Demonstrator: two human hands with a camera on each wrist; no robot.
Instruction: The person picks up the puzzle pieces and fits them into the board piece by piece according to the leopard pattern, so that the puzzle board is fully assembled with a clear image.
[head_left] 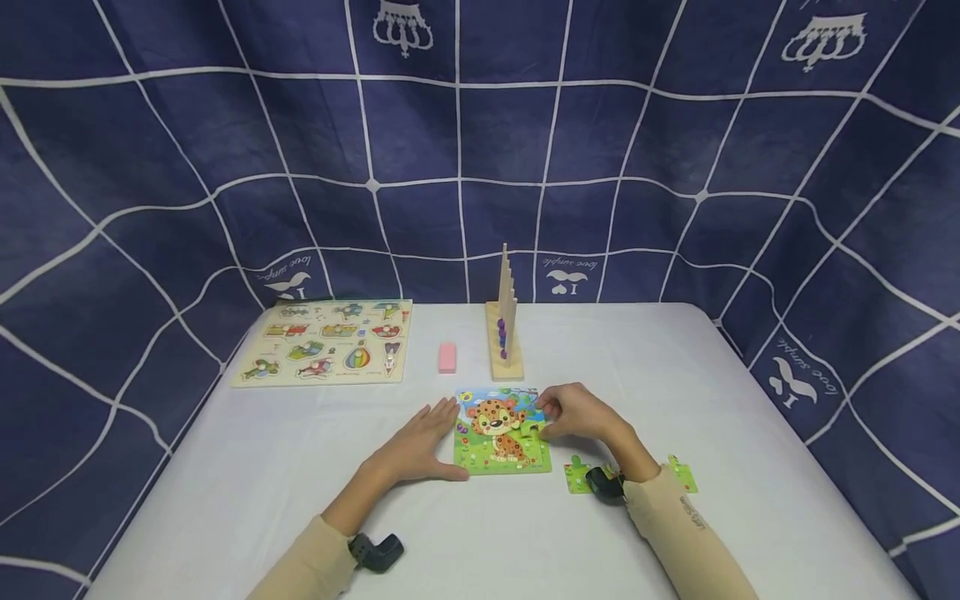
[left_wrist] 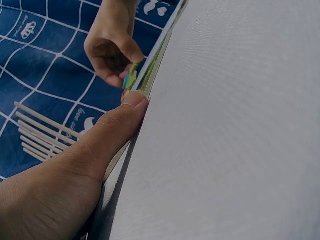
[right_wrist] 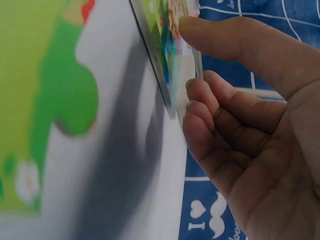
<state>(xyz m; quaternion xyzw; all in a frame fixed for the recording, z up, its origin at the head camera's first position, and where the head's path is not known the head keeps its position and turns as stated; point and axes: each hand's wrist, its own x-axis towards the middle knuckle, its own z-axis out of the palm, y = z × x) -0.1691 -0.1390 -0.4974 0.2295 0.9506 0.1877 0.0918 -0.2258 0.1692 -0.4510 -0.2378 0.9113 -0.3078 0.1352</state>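
Observation:
A jigsaw puzzle board (head_left: 491, 442) with a cartoon leopard on green grass lies on the white table. My left hand (head_left: 422, 444) rests along its left side, fingers extended, the thumb (left_wrist: 117, 125) at the near-left corner. At the board's right side my right hand (head_left: 581, 414) pinches a green puzzle piece (head_left: 529, 430) between thumb and fingers. The left wrist view shows this puzzle piece (left_wrist: 130, 77) tilted just above the board. Loose puzzle pieces lie near the right forearm, one (head_left: 576, 477) left of it and another (head_left: 684, 477) partly hidden by the sleeve.
Behind the board stand a pink block (head_left: 447, 357) and a wooden rack (head_left: 507, 372) with upright rods and purple and blue beads. A wooden vehicle peg board (head_left: 337, 342) lies at the back left. A blue checked curtain (head_left: 495, 133) hangs around the table.

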